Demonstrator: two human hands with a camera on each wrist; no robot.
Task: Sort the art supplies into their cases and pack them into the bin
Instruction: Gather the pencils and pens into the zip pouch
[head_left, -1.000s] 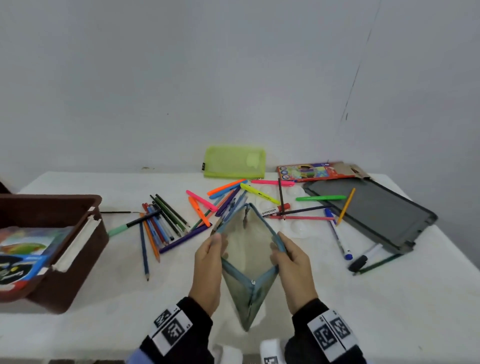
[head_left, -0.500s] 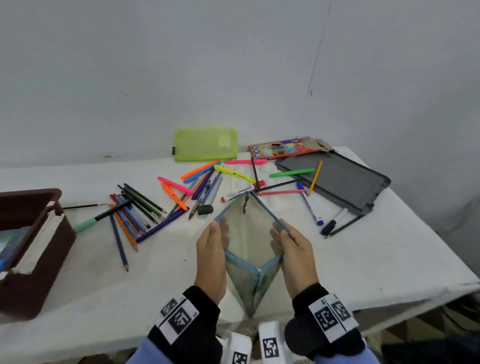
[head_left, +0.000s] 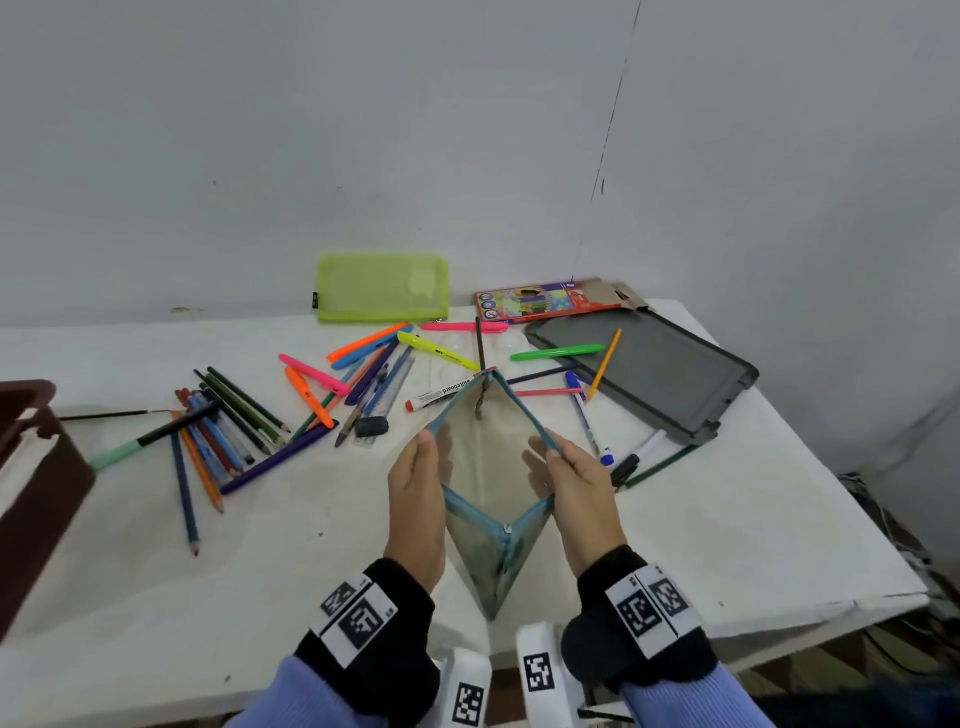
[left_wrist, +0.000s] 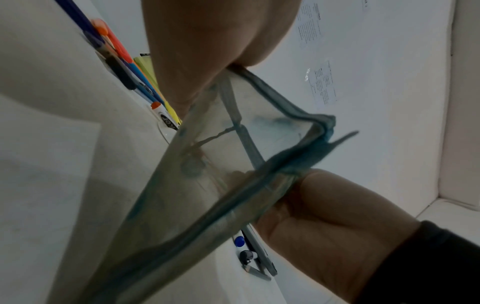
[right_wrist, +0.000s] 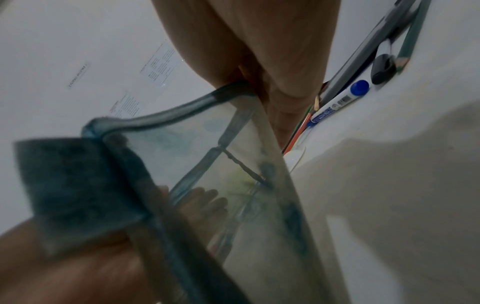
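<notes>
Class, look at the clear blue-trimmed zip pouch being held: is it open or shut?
Open. The left hand and right hand spread the clear blue-trimmed zip pouch into a wide diamond mouth; nothing shows inside.

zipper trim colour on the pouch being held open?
Blue, on the clear pouch; clearest in the head view.

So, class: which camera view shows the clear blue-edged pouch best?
The head view: the whole pouch shows, its mouth held open by left hand and right hand. Both wrist views show only blurred close-ups of its edge and wall.

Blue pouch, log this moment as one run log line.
stage: opening case | left hand: grips blue pouch rim | right hand: grips opposite rim | pouch: mouth spread, looks empty | supplies: loose on table
</notes>
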